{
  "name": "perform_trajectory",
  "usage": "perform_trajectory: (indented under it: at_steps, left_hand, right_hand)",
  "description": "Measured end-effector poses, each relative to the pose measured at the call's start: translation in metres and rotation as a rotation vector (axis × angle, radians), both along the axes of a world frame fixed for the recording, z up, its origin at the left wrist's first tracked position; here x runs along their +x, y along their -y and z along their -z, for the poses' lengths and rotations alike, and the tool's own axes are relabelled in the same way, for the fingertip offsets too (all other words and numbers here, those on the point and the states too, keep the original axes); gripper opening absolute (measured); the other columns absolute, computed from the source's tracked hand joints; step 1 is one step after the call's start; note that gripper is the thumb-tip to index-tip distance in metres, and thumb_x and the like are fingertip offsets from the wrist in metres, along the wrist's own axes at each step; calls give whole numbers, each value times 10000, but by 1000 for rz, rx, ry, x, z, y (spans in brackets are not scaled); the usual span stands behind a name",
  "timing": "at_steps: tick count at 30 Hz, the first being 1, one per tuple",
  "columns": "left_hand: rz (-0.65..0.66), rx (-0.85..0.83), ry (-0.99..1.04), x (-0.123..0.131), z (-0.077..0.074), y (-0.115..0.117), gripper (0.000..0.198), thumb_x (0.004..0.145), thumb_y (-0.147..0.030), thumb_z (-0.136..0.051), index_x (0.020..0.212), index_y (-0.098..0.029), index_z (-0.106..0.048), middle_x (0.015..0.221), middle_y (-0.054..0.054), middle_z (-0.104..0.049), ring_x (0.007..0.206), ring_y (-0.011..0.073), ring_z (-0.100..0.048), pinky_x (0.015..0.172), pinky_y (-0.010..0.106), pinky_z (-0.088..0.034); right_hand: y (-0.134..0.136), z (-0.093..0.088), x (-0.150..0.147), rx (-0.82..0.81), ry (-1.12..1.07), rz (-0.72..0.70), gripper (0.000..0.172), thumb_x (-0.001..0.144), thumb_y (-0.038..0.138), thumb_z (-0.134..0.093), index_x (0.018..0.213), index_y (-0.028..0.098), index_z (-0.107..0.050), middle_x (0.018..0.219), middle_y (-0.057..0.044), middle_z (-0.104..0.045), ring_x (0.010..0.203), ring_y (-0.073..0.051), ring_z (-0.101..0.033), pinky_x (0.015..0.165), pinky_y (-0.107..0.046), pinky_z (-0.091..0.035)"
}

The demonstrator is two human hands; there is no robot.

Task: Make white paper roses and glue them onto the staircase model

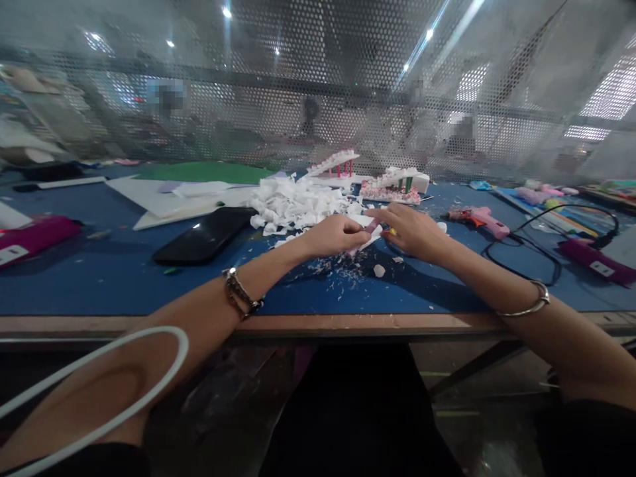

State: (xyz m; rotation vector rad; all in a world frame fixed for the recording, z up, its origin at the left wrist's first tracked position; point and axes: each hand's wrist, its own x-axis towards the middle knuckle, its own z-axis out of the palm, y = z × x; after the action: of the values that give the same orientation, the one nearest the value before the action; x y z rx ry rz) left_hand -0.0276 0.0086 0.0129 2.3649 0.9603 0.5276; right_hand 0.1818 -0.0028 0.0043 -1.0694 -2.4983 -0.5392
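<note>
My left hand (335,236) pinches a thin white piece (362,220), perhaps paper or foam sheet, between thumb and fingers. At its opposite side my right hand (417,230) is closed with bent fingers on the same piece. A small yellow spot, too small to name, shows by the right fingers. Between the hands, a pinkish-purple strip (371,226) can be made out on the piece. Just behind them rises a heap of torn white scraps (298,201). Small shavings (348,270) and a loose white chip (379,270) lie on the blue tabletop below the hands.
Left of the heap are a black phone (206,235), white sheets (163,197) and a green sheet (203,172). Two small white-and-pink models (397,183) stand behind. On the right lie a pink glue gun (484,220), its black cable and a purple box (596,263). Perforated metal mesh (278,112) closes the back.
</note>
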Motion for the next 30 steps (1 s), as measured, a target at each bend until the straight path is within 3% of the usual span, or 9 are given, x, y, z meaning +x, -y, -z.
perform_trajectory:
  at_steps: [3, 5, 10, 12, 15, 23, 30]
  left_hand:
    - [159, -4, 42, 1, 2, 3, 435, 850, -480, -423, 597, -151, -552, 558, 3, -532, 500, 77, -431, 527, 221, -326]
    - [184, 55, 9, 3, 4, 4, 418, 855, -494, -430, 715, -141, -604, 658, 22, -581, 575, 89, -484, 568, 217, -354]
    - [194, 170, -154, 7, 12, 3, 490, 745, -506, -618, 1040, -116, -618, 853, 71, -647, 645, 110, -543, 595, 214, -387]
    - [232, 200, -157, 9, 15, 3, 469, 754, -486, -620, 1038, -114, -636, 901, 86, -645, 650, 105, -537, 608, 215, -394]
    - [282, 241, -132, 11, 18, 4, 340, 792, -407, -600, 972, -129, -677, 878, 78, -632, 661, 101, -534, 639, 216, -401]
    - [279, 309, -96, 11, 19, 4, 258, 810, -341, -586, 882, -113, -682, 779, 57, -612, 645, 95, -519, 642, 215, -389]
    - [295, 326, -98, 11, 18, 4, 220, 808, -319, -589, 871, -125, -672, 735, 26, -580, 637, 89, -518, 634, 200, -387]
  right_hand:
    - [0, -2, 2, 19, 46, 96, 203, 866, 192, -444, 1023, 198, -573, 912, -76, -549, 791, -173, -500, 568, -255, -311]
    - [0, -5, 3, 14, -34, 125, 160, 839, 170, -433, 928, 182, -565, 866, -68, -534, 721, -153, -465, 556, -259, -283]
    - [5, -18, 5, -226, -623, 13, 130, 825, 238, -394, 750, 189, -488, 765, -29, -510, 665, -129, -464, 590, -257, -349]
    - [9, -23, 1, -337, -819, 21, 224, 863, 272, -330, 689, 194, -446, 699, -21, -498, 607, -119, -469, 570, -256, -365]
    - [15, -26, -5, -457, -993, 16, 225, 864, 277, -364, 666, 201, -440, 642, -8, -487, 544, -108, -447, 552, -258, -362]
    - [11, -19, 0, -410, -927, -70, 130, 803, 245, -546, 718, 208, -455, 658, 28, -469, 536, -85, -420, 547, -238, -337]
    - [-2, -14, -5, -574, -1089, -75, 241, 934, 282, -318, 707, 222, -373, 573, 38, -384, 426, -81, -316, 432, -231, -286]
